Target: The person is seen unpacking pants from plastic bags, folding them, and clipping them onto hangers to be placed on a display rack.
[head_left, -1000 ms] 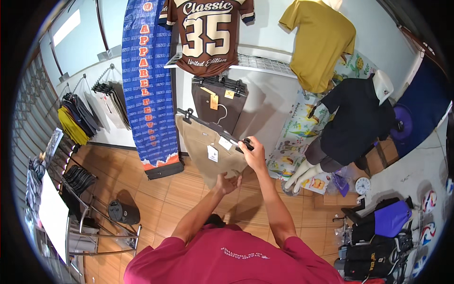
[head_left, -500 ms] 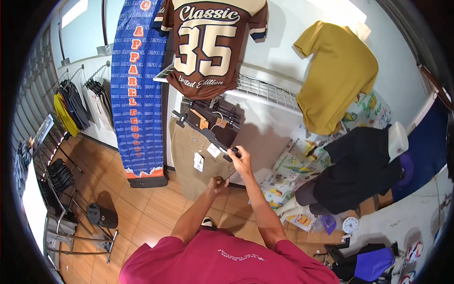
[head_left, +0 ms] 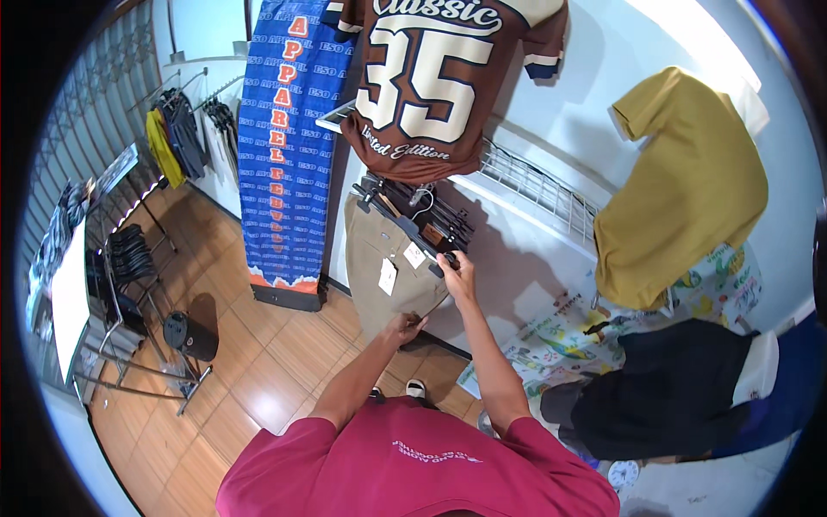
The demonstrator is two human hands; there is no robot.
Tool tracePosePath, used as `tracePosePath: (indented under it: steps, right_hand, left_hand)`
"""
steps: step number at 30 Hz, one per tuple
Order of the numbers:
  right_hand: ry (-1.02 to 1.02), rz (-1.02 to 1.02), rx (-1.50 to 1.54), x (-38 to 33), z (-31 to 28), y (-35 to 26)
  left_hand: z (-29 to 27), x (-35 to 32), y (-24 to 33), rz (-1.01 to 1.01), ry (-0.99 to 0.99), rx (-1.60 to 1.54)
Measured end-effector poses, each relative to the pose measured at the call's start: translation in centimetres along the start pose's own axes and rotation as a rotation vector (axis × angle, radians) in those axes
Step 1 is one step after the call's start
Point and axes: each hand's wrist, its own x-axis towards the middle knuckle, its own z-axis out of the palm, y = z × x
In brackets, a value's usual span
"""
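Note:
A pair of tan shorts (head_left: 383,267) hangs from a black clip hanger (head_left: 412,226) among several dark hangers on a wall rack. My right hand (head_left: 455,269) grips the near end of that hanger, up at the rack. My left hand (head_left: 403,328) pinches the lower hem of the tan shorts. White paper tags (head_left: 389,276) dangle from the waistband. My red-shirted chest fills the bottom of the view.
A brown numbered jersey (head_left: 431,82) hangs above the rack, a mustard T-shirt (head_left: 689,189) to the right, a blue banner (head_left: 289,146) to the left. A wire grid shelf (head_left: 538,185), a black garment (head_left: 680,388), a metal clothes stand (head_left: 129,284) and a wooden floor surround me.
The view has swung upward and closer to the rack. My right hand has stayed on the hanger and my left hand has stayed at the hem of the shorts.

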Motion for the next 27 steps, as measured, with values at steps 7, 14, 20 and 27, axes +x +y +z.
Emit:
tracePosePath:
  steps: [7,14,20,27]
  right_hand:
    - [-0.081,0.007,-0.025,2.7,-0.8,1.2]
    - [-0.082,-0.102,-0.136,4.0,0.5,2.7]
    - [-0.130,-0.122,-0.096,5.0,0.0,5.5]
    - [-0.221,-0.212,-0.119,5.0,-0.5,5.6]
  left_hand:
    - [1.1,2.2,-0.9,0.117,0.127,-0.079]
    - [-1.2,6.1,-0.2,0.133,0.070,-0.139]
    - [0.0,4.6,-2.0,0.119,0.027,-0.199]
    - [-9.0,2.3,-4.1,0.096,-0.056,0.114]
